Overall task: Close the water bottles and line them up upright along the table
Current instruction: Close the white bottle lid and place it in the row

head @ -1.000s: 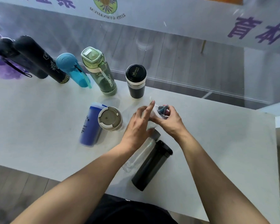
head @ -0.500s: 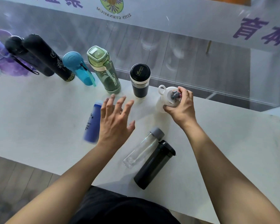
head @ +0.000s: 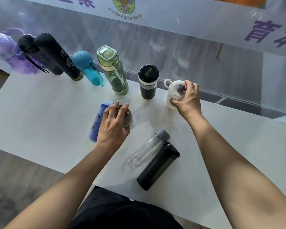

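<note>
- Bottles: right hand (head: 186,100) has its fingers (head: 191,85) wrapped round the white bottle (head: 172,95), upright at the right end of the back row.
- Left hand (head: 113,124) fingers spread narrow over the grey lid (head: 128,116) of the blue bottle (head: 97,123); a firm grip can't be confirmed.
- Back row on the bench (head: 40,113), right to left: black tumbler (head: 148,81), green bottle (head: 112,70), teal bottle (head: 87,68), two black flasks (head: 56,55), purple bottle (head: 8,52).
- Lying flat nearer the person: clear bottle (head: 147,150) touching dark bottle (head: 157,166).
</note>
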